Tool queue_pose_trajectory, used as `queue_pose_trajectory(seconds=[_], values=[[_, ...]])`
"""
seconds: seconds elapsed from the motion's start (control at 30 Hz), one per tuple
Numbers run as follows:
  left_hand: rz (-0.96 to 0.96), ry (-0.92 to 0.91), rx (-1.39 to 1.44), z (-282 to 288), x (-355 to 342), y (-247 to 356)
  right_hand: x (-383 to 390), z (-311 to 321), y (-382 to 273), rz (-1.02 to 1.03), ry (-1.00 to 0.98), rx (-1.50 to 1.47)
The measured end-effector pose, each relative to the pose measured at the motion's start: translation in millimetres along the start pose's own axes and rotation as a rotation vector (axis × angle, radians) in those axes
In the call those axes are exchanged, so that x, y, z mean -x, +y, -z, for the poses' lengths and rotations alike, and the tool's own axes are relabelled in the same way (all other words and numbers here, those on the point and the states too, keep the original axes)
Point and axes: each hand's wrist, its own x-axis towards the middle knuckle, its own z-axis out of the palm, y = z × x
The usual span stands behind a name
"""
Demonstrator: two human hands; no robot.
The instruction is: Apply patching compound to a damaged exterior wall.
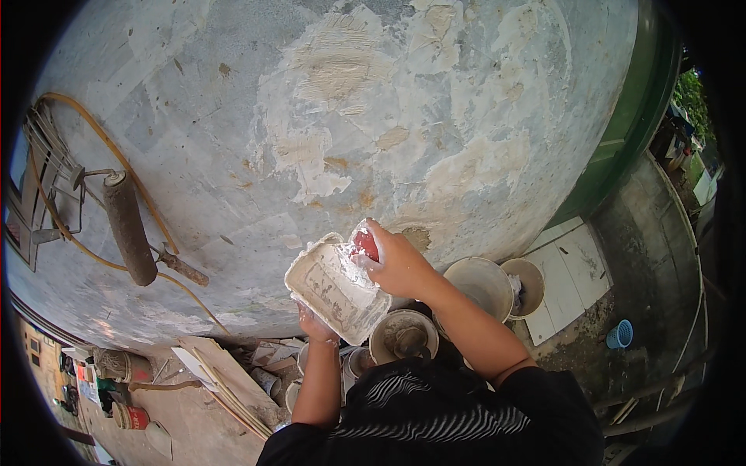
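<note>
A shallow, pale rectangular tray [314, 293], caked with dried residue, is tilted in front of the wall. My left hand [316, 325] supports it from beneath at its near left side, fingers mostly hidden by it. White paste [351, 289] covers the tray's right part. Over that end, my right hand [400, 262] is closed around a red-handled tool [365, 243] smeared with the paste; its blade cannot be made out. Both hands have white smears. Ahead stands a grey wall [225, 147] with rough cream patches of filler.
A paint roller [129, 225] and a yellow hose [148, 203] hang by a window grille on the left. Below me stand several buckets [480, 283]. Boards [225, 380] lean low left. At right are a green door [610, 155], white panels [567, 272] and a blue basket [620, 334].
</note>
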Motion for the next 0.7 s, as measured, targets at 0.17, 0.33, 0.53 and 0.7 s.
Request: queue_pose_trajectory(seconds=[0.17, 0.33, 0.53, 0.7], values=[[0.113, 0.131, 0.004, 6, 8, -4, -5, 3, 7, 0.091, -0.129, 0.062], [0.164, 0.133, -0.159, -19, 2, -2, 1, 3, -12, 0.162, -0.206, 0.204], [0.003, 0.123, -0.136, -21, -4, 8, 6, -7, -19, 0.292, -0.233, 0.236], [-0.070, 0.161, -0.106, -5, -4, 10, 14, -19, -16, 0.349, -0.202, 0.184]])
